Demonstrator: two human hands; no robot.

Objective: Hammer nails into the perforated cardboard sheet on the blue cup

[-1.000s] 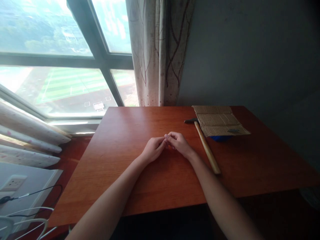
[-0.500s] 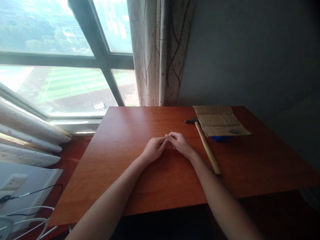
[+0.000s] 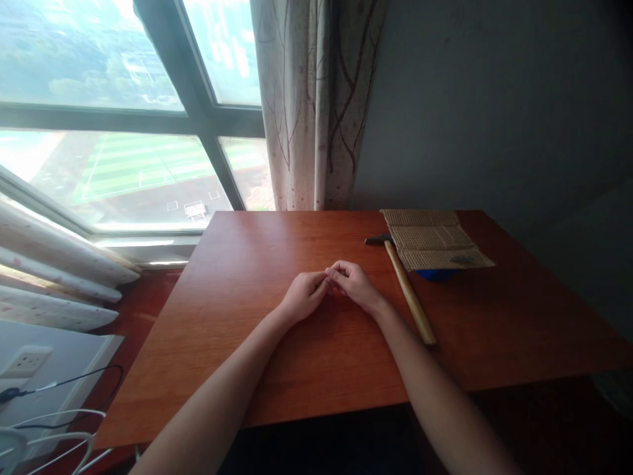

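Both my hands rest on the middle of the red-brown wooden table (image 3: 237,316). My left hand (image 3: 301,297) lies palm down with its fingers curled in. My right hand (image 3: 353,285) is curled the same way, and its fingertips touch those of the left hand. Nothing shows in either hand. Just right of my right hand lies a hammer (image 3: 408,290) with a pale wooden handle, its dark head pointing away from me. The head rests against a folded piece of brown cardboard (image 3: 430,237), and neither hand touches the hammer or the cardboard.
A small dark object (image 3: 462,259) lies on the cardboard's near edge, and something blue (image 3: 438,273) shows beneath it. A window and a patterned curtain (image 3: 316,99) stand behind the table, a grey wall to the right. Cables and a power socket (image 3: 24,361) are at lower left.
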